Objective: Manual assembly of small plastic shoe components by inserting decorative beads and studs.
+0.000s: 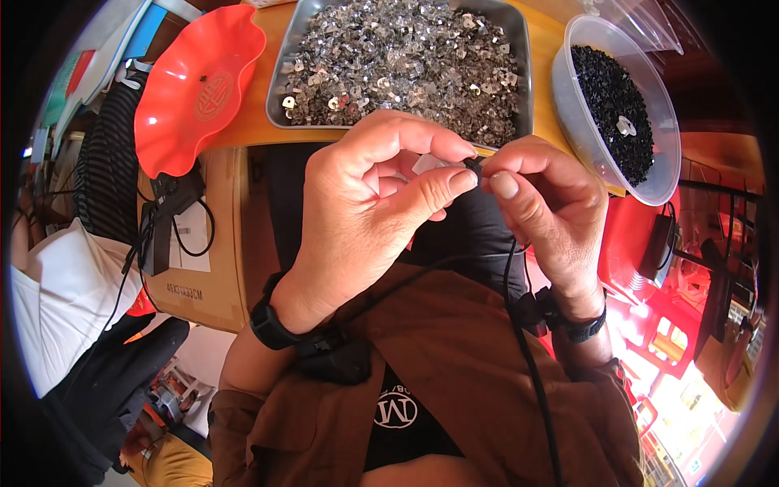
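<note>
My left hand is closed, thumb and forefinger pinching a small black piece. A small translucent piece shows between its fingers, partly hidden. My right hand meets it from the right, its thumb and forefinger pinched at the other side of the black piece. Both hands are raised just in front of a grey metal tray heaped with small clear and dark metallic pieces. To the right stands a clear plastic tub of tiny black parts, with one pale piece on top.
A red scalloped dish lies left of the tray on the wooden table. Below it are a cardboard box and black cables. Another person in a white top is at the left. Red plastic chairs stand at the right.
</note>
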{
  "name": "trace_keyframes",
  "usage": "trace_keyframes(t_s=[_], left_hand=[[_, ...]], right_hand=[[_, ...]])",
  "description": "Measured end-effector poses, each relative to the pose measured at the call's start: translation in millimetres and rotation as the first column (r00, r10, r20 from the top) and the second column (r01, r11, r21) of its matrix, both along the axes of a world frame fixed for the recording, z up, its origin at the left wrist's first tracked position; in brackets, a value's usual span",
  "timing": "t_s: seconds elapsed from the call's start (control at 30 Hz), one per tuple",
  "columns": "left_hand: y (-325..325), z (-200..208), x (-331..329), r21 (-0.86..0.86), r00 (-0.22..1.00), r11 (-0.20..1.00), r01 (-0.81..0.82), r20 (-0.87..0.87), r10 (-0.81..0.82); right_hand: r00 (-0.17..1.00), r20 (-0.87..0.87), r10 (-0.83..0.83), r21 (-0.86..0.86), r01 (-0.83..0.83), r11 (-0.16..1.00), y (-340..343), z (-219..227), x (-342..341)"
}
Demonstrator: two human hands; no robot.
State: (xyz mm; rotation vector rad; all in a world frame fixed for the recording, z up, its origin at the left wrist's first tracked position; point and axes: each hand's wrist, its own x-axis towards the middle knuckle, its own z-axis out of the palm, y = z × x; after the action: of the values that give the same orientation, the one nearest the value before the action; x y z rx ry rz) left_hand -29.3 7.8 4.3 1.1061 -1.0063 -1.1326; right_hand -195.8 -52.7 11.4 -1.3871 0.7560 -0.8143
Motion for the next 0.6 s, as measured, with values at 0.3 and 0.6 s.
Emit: trace_keyframes(t_s=[0.3, 0.6], left_hand=[[-1, -6, 2, -0.126, 0.995, 0.991, 0.045, 0.094, -0.034], [6, 4, 3, 0.083, 0.986, 0.993, 0.080, -0.152, -0.066]], right_hand=[[0.998, 0.051, 0.026, 0.016, -0.027, 1.000, 0, -4, 1], [0.985, -0.136, -0.103, -0.319, 0.055, 0.946, -7, -5, -5]])
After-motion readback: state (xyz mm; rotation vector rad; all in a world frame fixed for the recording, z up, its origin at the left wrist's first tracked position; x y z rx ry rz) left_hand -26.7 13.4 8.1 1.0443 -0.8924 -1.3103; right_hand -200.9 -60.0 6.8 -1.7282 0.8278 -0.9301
